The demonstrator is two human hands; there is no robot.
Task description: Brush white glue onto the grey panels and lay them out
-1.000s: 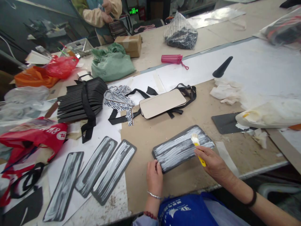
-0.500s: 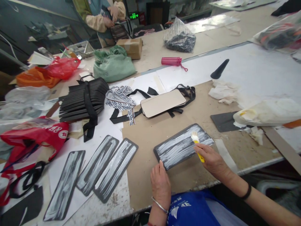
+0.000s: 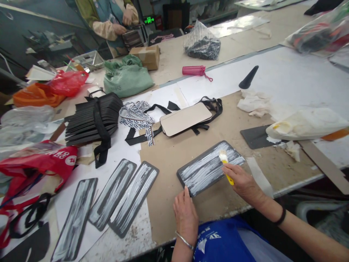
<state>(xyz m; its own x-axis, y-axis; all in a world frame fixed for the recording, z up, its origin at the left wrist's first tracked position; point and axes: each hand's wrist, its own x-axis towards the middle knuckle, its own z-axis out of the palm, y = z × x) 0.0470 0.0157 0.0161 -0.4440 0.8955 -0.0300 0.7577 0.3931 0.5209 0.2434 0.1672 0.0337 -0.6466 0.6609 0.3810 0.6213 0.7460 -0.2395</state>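
Observation:
A dark rectangular panel (image 3: 201,173) with rounded corners lies on brown board in front of me, streaked with white paste. My right hand (image 3: 240,180) grips the yellow handle of a brush (image 3: 224,157), whose white-coated bristles rest on the panel's right part. At the panel's near left corner, my left hand (image 3: 185,213) pinches the edge, thumb on the corner and the other fingers curled. Several similar paste-streaked panels, among them a left one (image 3: 75,218) and a right one (image 3: 135,200), lie to the left.
Beyond the panel are a beige panel (image 3: 185,119) with black straps and a stack of black pieces (image 3: 91,118). To the right, a paste-smeared plastic bag (image 3: 305,127) rests on a dark plate (image 3: 255,137). A pink bottle (image 3: 193,70) lies farther back. Another person (image 3: 111,27) stands across the table.
The view has shifted slightly. The brush stays on the panel's right part with little visible movement, and my left hand keeps to the same corner. The other person's hands have moved a little.

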